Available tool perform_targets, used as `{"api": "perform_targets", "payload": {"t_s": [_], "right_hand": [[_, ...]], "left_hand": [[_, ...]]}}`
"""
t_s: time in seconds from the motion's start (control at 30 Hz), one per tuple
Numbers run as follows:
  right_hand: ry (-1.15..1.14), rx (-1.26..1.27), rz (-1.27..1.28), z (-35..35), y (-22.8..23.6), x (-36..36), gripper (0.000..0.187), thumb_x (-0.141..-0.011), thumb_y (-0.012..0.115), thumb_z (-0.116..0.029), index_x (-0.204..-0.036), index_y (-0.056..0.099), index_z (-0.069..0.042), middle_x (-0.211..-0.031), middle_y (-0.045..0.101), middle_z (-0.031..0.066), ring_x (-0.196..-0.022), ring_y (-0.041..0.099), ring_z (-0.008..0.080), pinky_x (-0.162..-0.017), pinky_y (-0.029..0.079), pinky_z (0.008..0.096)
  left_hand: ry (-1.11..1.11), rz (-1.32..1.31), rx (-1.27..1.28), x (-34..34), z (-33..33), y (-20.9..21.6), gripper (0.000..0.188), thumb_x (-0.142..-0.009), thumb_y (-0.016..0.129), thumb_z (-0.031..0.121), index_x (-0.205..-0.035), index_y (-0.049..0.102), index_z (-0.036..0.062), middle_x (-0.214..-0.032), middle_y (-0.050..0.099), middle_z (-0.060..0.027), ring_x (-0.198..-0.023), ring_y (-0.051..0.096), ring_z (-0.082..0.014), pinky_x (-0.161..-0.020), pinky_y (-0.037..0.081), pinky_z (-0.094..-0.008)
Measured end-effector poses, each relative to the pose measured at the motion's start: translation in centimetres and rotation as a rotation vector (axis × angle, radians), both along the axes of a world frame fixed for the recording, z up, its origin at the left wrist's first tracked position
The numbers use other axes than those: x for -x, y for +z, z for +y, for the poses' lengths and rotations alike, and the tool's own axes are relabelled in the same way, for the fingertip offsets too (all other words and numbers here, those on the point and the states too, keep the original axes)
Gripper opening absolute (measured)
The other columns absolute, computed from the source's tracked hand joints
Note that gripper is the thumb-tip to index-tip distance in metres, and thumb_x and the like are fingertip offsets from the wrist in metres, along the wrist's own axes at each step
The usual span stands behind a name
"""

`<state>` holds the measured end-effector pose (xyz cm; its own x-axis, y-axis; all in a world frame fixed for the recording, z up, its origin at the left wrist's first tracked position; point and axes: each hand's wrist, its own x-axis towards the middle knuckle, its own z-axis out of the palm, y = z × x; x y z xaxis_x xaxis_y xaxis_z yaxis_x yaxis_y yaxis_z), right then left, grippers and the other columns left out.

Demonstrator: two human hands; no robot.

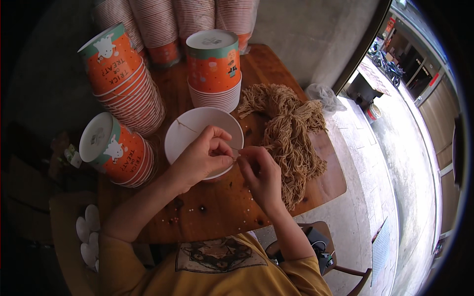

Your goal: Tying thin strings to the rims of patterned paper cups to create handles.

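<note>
Cord [186,126] | left hand [210,155]: half-curled, pinching it | right hand [261,175]: likewise (nearly touching)

The place looked like a small informal workshop, open to the daylight: a wooden table [323,185] stood beside a bare grey wall [316,29], laden with stacks of orange paper tubs [215,74], more stacks in clear plastic wrap [153,17] and a bundle of tan cord [296,143], while past the wall's edge on the right a bright street [412,153] showed, with motorbikes [387,65] parked along its far side
</note>
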<state>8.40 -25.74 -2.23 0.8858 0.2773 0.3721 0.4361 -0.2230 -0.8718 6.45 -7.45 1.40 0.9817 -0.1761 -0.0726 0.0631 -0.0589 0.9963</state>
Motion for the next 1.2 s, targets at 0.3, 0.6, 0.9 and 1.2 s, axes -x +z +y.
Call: {"api": "perform_targets", "payload": {"t_s": [0.3,0.6,0.9,1.2], "right_hand": [[-0.003,0.168,-0.442,-0.5,-0.8,-0.3,0.018,-0.085,0.069,-0.005,-0.102,0.062,-0.01,-0.081,0.064,0.0049,-0.06,0.065,0.0209,-0.051,0.051,0.0314],[0.037,0.03,-0.15,-0.2,-1.3,0.1,0.014,-0.087,0.066,-0.004,-0.099,0.061,-0.008,-0.08,0.067,0.0072,-0.062,0.066,0.0218,-0.056,0.052,0.0313],[0.044,-0.12,0.044,-0.7,-2.8,0.0,0.009,-0.087,0.065,-0.002,-0.094,0.06,-0.004,-0.084,0.064,0.0082,-0.066,0.061,0.0163,-0.06,0.049,0.0265],[0.103,-0.115,0.025,-1.2,-3.0,0.1,0.01,-0.087,0.062,0.0,-0.094,0.057,-0.003,-0.085,0.059,0.0077,-0.069,0.058,0.0163,-0.062,0.047,0.0268]], "left_hand": [[-0.004,0.035,-0.002,0.1,-0.3,0.2,0.04,-0.09,0.063,0.003,-0.124,0.043,0.0046,-0.101,0.059,-0.0052,-0.096,0.057,-0.0107,-0.088,0.047,-0.0261],[-0.023,-0.142,-0.194,0.5,-0.9,-0.2,0.036,-0.09,0.061,0.001,-0.123,0.045,0.0052,-0.097,0.057,-0.0025,-0.09,0.055,-0.0083,-0.082,0.047,-0.0248],[0.039,-0.451,-0.525,0.5,-0.7,-0.8,0.007,-0.089,0.061,0.001,-0.093,0.055,0.0015,-0.088,0.054,-0.0045,-0.078,0.057,-0.0123,-0.072,0.048,-0.0271],[0.091,-0.509,-0.576,0.5,-0.9,-1.0,0.006,-0.089,0.06,0.003,-0.09,0.054,0.0011,-0.089,0.055,-0.0086,-0.082,0.058,-0.021,-0.072,0.047,-0.0323]]}}
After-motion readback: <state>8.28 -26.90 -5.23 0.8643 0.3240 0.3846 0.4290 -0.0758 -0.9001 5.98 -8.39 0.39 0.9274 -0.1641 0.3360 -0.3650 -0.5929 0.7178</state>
